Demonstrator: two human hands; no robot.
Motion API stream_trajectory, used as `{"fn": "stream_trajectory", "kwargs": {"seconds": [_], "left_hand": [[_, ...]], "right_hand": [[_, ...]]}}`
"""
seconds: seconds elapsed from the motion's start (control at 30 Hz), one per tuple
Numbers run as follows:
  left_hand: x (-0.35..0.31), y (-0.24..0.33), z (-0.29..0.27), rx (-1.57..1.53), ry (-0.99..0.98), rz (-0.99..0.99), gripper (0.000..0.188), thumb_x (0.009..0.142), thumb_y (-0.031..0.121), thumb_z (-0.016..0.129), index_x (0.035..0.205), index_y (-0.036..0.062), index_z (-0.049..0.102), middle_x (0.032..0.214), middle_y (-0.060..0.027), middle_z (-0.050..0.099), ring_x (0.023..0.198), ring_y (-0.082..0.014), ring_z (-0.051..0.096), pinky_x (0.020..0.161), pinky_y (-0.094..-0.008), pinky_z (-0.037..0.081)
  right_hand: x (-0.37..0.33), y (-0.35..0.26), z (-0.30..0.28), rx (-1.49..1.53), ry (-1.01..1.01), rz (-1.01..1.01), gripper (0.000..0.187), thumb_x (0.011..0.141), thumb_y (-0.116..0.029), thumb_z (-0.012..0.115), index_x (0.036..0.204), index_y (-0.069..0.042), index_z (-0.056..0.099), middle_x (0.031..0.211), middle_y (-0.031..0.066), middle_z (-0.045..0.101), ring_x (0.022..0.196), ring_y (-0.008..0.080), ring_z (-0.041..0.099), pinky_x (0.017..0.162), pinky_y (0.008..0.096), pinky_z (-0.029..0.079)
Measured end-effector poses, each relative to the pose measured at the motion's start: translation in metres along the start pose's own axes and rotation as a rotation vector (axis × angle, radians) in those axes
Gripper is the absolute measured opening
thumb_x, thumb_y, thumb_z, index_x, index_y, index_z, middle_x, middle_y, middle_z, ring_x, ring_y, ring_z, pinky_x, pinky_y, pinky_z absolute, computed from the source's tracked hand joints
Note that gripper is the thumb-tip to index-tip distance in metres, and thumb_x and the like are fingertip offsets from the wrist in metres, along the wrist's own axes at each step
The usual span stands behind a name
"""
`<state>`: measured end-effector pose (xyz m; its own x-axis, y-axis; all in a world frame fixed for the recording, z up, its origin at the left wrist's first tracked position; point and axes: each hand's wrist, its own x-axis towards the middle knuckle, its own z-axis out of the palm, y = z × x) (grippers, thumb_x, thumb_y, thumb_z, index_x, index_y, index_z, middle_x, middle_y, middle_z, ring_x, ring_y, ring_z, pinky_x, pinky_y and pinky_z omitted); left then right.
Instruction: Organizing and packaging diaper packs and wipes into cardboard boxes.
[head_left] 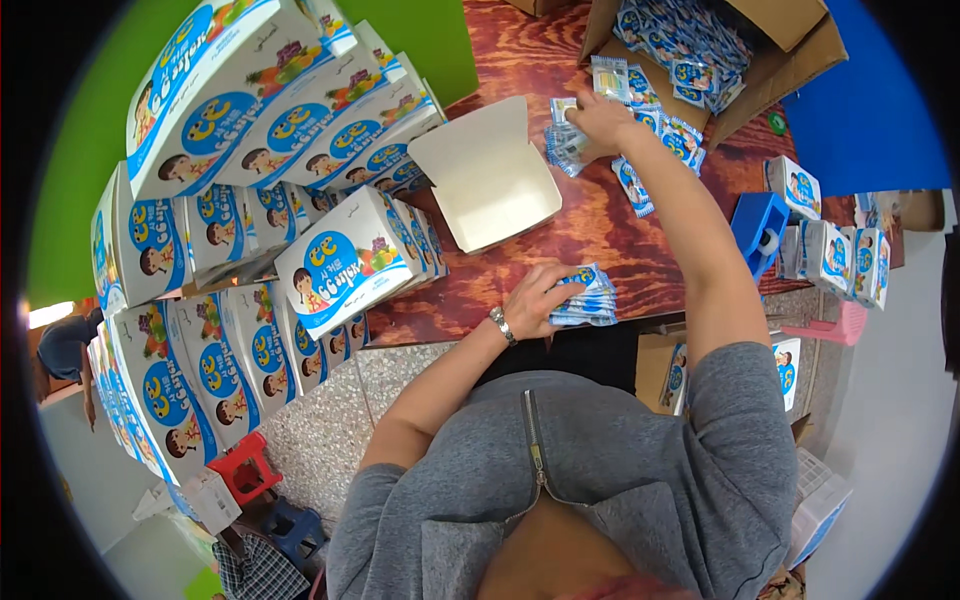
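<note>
My left hand (540, 302) is closed on a small stack of blue-and-white sachets (590, 300) at the table's near edge; a metal watch is on that wrist. My right arm stretches forward, and my right hand (604, 122) closes over several sachets (566, 150) on the far part of the table. Its fingertips are partly hidden. More loose sachets (632, 188) lie right beside and under that wrist. Between my hands, to the left, stands a white box (500, 205) with its lid raised and its pale inside showing.
A brown carton (790, 85) full of sachets lies tipped at the far right. Tall stacks of printed white-and-blue boxes (345, 262) crowd the left. A blue tape dispenser (757, 235) and small boxes (826, 252) stand at the right. Red and blue stools (245, 470) are on the floor.
</note>
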<state>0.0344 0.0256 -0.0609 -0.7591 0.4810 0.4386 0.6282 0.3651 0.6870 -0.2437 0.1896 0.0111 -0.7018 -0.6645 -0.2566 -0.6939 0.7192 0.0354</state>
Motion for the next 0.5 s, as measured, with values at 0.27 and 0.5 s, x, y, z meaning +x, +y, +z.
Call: {"fn": "stream_trajectory", "kwargs": {"seconds": [0.27,0.5], "left_hand": [[0.006,-0.002,-0.005,-0.047,0.072,0.017,0.062,0.067,0.017,0.086,0.121,0.0055,0.059,0.12,-0.0163,0.062,0.11,-0.0401,0.057,0.096,-0.0453,0.046],[-0.007,-0.006,0.009,-0.022,0.147,-0.066,0.095,0.065,0.02,0.088,0.144,0.0059,0.037,0.144,-0.0271,0.036,0.126,-0.0454,0.045,0.104,-0.0492,0.042]], "right_hand": [[-0.091,-0.024,0.019,0.319,0.402,-0.043,0.047,0.072,-0.026,0.08,0.111,-0.008,0.062,0.102,0.0164,0.067,0.1,0.0382,0.061,0.087,0.0456,0.048],[-0.154,-0.083,0.047,0.605,0.179,0.006,0.052,0.075,-0.031,0.079,0.118,-0.008,0.061,0.102,0.0174,0.064,0.099,0.0369,0.062,0.082,0.0443,0.051]]}}
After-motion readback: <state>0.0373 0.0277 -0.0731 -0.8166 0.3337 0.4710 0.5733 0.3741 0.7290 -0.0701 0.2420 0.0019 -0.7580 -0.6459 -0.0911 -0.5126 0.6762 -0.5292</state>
